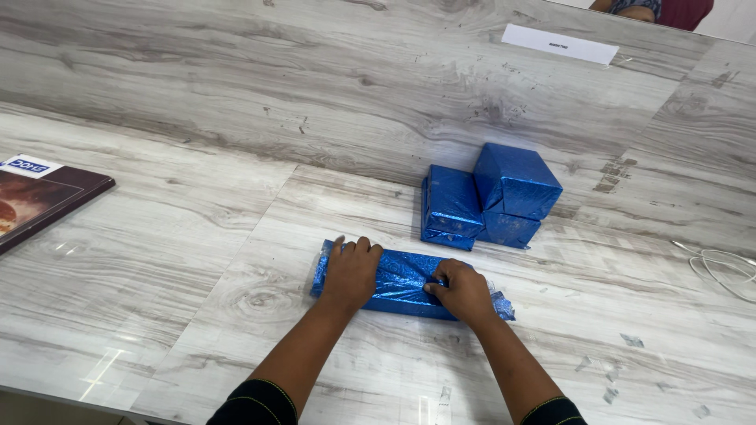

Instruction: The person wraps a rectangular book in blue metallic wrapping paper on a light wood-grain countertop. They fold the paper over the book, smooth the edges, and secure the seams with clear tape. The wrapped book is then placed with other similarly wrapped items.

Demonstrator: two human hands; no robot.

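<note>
Head view shows our fingers first: on the left hand (351,271) they lie flat and close together, pressing down on the left part of the parcel (402,283), while on the right hand (465,291) they are curled and pinched on the shiny blue foil near the middle seam. The parcel is a long, flat packet in blue foil, and it lies on the table (197,228) just in front of us, between both hands; its right end sticks out past the right hand as a loose, crumpled flap. To do this fold well, we think the left palm should keep the packet from sliding, and the right fingers should pull the foil tight and low, so the crease is sharp and the foil does not tear. Just behind the parcel stand three wrapped boxes (492,193) in the same blue foil, touching each other, two of them stacked. Far to the left a dark book (39,201) lies at the table edge. At the right edge we see a white cable (728,271), and at the far side a white card (559,43) and a part of another person (661,9).
</note>
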